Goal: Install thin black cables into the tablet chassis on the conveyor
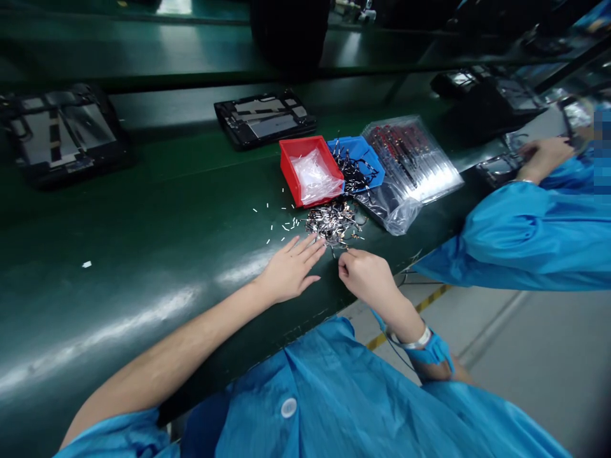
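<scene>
two bare hands rest on the green desk (143,254) at its near edge. the left hand (291,270) lies flat, fingers apart and gripping nothing, its tips pointing to 1 o'clock, just short of the pile of small metal parts (334,224). the right hand (365,277), with a blue wrist strap (427,346) behind it, is curled, thumb and fingers drawn together at the pile's near rim; whether a piece sits between them i cannot tell. the pile lies at 12 o'clock of both hands, with white slivers (274,219) strewn to its 9 o'clock. picking well here likely means drawing one piece from the tangle's edge while the flat hand steadies the heap, so nothing scatters. just beyond the pile stands a red bin (287,166) with a clear bag inside; at its 3 o'clock is a blue tray (370,152), then a plastic pack (415,159). farther off lie a black frame (265,117) and, at 2 o'clock, a co-worker's hand (544,158).
</scene>
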Demonstrator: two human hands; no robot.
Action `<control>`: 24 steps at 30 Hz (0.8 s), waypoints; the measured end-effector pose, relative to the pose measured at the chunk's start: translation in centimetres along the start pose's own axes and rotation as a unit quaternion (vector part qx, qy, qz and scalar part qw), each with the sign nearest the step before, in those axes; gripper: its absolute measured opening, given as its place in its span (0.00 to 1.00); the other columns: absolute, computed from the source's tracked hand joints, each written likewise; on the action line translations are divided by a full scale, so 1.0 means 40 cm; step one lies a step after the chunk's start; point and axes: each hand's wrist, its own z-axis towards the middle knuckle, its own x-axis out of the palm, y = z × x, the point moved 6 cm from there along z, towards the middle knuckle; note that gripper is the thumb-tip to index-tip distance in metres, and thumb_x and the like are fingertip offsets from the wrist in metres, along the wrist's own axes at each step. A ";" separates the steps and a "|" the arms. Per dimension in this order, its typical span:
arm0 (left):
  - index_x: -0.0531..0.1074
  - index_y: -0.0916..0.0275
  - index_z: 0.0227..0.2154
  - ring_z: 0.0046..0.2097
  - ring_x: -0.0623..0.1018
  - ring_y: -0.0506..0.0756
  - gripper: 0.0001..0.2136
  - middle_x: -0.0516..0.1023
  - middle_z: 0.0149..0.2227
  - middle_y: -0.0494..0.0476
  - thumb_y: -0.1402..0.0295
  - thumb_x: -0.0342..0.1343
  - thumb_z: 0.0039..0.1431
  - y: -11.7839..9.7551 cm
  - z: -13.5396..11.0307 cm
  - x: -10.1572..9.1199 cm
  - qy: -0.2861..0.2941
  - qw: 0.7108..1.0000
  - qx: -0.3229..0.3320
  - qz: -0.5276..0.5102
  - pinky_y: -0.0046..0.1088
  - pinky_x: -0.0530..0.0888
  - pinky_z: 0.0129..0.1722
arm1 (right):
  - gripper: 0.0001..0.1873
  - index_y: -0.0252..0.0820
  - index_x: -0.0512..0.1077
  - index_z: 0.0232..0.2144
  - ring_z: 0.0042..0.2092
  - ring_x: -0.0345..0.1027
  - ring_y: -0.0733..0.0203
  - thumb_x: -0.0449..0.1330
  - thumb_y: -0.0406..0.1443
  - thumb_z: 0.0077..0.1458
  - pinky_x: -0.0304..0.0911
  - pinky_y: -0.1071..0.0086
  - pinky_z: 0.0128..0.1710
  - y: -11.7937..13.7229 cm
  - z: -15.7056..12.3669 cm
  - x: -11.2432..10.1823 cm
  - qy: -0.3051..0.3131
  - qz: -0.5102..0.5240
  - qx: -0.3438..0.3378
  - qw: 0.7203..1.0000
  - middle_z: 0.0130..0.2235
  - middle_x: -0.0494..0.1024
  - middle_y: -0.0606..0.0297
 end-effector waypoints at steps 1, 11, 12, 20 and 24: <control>0.54 0.69 0.65 0.69 0.50 0.60 0.28 0.52 0.68 0.62 0.57 0.43 0.67 0.000 0.001 0.000 0.000 1.000 -0.001 -0.002 0.42 0.52 0.66 | 0.09 0.39 0.73 0.25 0.32 0.69 0.59 0.53 0.27 0.51 0.51 0.68 0.28 -0.008 -0.015 -0.001 0.001 0.005 0.001 1.000 0.28 0.77 0.59; 0.59 0.67 0.63 0.67 0.57 0.60 0.25 0.55 0.67 0.64 0.60 0.45 0.67 -0.012 -0.001 -0.021 -0.026 1.000 -0.005 0.002 0.40 0.55 0.64 | 0.07 0.42 0.69 0.22 0.30 0.66 0.62 0.55 0.29 0.49 0.47 0.69 0.26 -0.082 -0.010 -0.051 -0.041 0.022 0.014 0.999 0.26 0.74 0.64; 0.59 0.68 0.62 0.67 0.57 0.60 0.24 0.55 0.67 0.64 0.61 0.45 0.67 -0.018 0.000 -0.026 -0.033 0.999 0.003 0.005 0.40 0.55 0.64 | 0.08 0.42 0.69 0.22 0.31 0.67 0.61 0.55 0.28 0.48 0.47 0.69 0.26 -0.077 -0.002 -0.049 -0.024 0.018 0.006 1.000 0.26 0.74 0.64; 0.54 0.69 0.65 0.69 0.51 0.60 0.29 0.52 0.68 0.60 0.55 0.43 0.67 -0.028 0.038 0.007 0.013 1.000 0.013 0.004 0.44 0.53 0.65 | 0.08 0.43 0.69 0.21 0.27 0.63 0.66 0.55 0.27 0.46 0.49 0.73 0.28 -0.063 -0.025 -0.026 0.116 0.100 -0.073 0.985 0.24 0.73 0.69; 0.55 0.69 0.64 0.69 0.52 0.62 0.29 0.53 0.67 0.62 0.56 0.43 0.67 -0.032 0.040 0.003 0.014 1.000 0.011 0.008 0.45 0.52 0.65 | 0.07 0.43 0.69 0.21 0.26 0.64 0.65 0.56 0.28 0.45 0.48 0.72 0.27 -0.097 -0.015 -0.021 0.123 0.079 -0.005 0.989 0.24 0.75 0.69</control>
